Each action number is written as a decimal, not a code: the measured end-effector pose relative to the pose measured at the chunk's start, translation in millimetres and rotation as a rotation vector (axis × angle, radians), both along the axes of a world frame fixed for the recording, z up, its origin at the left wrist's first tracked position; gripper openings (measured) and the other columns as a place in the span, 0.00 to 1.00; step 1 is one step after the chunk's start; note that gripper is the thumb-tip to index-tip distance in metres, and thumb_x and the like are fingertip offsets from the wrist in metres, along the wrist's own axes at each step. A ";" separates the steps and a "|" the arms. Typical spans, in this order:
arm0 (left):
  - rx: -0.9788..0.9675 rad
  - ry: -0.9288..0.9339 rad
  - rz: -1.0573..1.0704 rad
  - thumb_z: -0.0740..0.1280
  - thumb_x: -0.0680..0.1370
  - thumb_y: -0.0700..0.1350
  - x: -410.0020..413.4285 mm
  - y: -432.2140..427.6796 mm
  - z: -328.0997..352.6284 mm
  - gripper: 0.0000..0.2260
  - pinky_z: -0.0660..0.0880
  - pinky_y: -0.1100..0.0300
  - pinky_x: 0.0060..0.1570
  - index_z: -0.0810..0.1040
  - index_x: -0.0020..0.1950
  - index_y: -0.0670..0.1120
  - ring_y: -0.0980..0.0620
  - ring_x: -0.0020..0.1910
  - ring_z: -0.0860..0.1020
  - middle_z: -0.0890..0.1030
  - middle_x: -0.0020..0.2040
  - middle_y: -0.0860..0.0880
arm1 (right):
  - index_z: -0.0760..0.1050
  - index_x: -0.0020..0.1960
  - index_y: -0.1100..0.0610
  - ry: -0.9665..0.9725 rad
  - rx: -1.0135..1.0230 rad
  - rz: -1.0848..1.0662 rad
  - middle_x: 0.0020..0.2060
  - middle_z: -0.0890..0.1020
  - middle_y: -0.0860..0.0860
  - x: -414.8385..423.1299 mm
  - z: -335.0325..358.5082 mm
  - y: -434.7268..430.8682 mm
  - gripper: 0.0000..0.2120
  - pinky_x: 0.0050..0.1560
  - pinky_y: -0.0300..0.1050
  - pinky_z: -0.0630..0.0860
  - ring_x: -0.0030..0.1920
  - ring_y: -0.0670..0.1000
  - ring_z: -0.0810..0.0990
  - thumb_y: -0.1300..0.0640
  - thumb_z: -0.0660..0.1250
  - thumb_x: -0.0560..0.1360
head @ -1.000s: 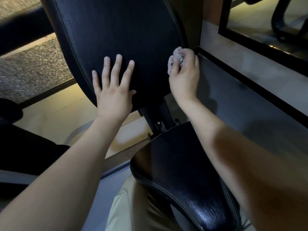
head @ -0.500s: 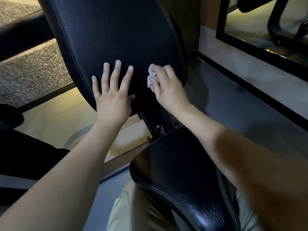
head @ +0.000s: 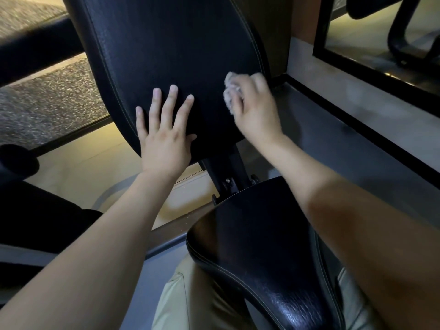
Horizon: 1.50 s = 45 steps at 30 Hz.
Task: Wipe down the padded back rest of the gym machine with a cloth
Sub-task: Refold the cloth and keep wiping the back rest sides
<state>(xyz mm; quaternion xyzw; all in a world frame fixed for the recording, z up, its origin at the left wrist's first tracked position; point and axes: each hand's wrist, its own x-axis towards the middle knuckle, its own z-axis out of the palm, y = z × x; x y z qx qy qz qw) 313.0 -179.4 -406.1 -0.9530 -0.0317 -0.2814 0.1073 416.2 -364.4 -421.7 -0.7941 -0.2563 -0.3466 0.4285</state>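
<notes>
Bunched under the curled fingers of our right hand [head: 256,108], the cloth [head: 229,91] is pinched into a small pale wad. We press it against the lower right part of the back rest [head: 171,44], just inside the stitched seam [head: 258,51] at its right edge. Our left hand [head: 164,139] lies flat on the lower middle of the same pad, fingers straight and spread, palm near the bottom rim, bracing it.

What has changed is the position of the wiping hand. In the view from a second ago the cloth sits right at that edge seam. Half a second ago it is drawn inward and lower, close beside the left fingertips. Now it sits back out near the edge and a little higher. The right hand is smeared with motion blur, so we judge it is mid-stroke. The left hand has not shifted on the pad.

For the task, this reads as short back-and-forth passes across one band of the padding, low and to the right. The large upper expanse of the back rest runs out of view at the top, and we cannot tell whether it is wiped. The patch beneath our left palm is not reached while the hand rests there. We judge the wipe is under way, with more padding to cover.
</notes>
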 end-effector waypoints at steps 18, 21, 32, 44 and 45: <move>-0.060 -0.131 -0.043 0.69 0.76 0.43 -19.4 19.9 33.3 0.31 0.53 0.39 0.77 0.63 0.78 0.45 0.41 0.80 0.56 0.61 0.79 0.43 | 0.76 0.59 0.60 -0.082 -0.251 0.242 0.49 0.76 0.57 -34.9 1.1 41.0 0.11 0.44 0.53 0.78 0.49 0.56 0.77 0.57 0.60 0.81; -0.085 -0.128 0.016 0.69 0.76 0.42 -24.6 27.0 35.2 0.33 0.52 0.41 0.78 0.61 0.79 0.44 0.41 0.80 0.54 0.60 0.80 0.43 | 0.74 0.63 0.57 -0.133 -0.275 0.190 0.51 0.74 0.55 -19.4 13.7 40.0 0.13 0.46 0.55 0.78 0.50 0.56 0.76 0.56 0.57 0.82; -0.119 -0.067 0.012 0.69 0.79 0.45 -26.0 44.4 32.6 0.32 0.54 0.47 0.77 0.60 0.80 0.43 0.38 0.80 0.56 0.61 0.79 0.41 | 0.77 0.64 0.56 -0.223 -0.363 0.129 0.51 0.77 0.57 -18.2 32.0 61.5 0.16 0.37 0.54 0.78 0.49 0.59 0.77 0.57 0.60 0.79; -0.172 -0.045 -0.004 0.68 0.80 0.45 -26.4 47.1 31.1 0.31 0.51 0.49 0.78 0.59 0.81 0.44 0.41 0.81 0.53 0.59 0.80 0.43 | 0.74 0.71 0.54 -0.188 -0.386 0.075 0.56 0.76 0.58 -12.1 53.3 66.4 0.19 0.45 0.56 0.78 0.53 0.60 0.76 0.58 0.60 0.81; -0.176 -0.036 -0.002 0.68 0.80 0.45 -26.4 47.0 31.0 0.31 0.50 0.50 0.78 0.59 0.81 0.44 0.41 0.81 0.52 0.58 0.81 0.43 | 0.73 0.72 0.54 -0.144 -0.348 0.006 0.58 0.76 0.59 -3.9 62.2 67.9 0.20 0.50 0.57 0.77 0.54 0.60 0.76 0.58 0.58 0.81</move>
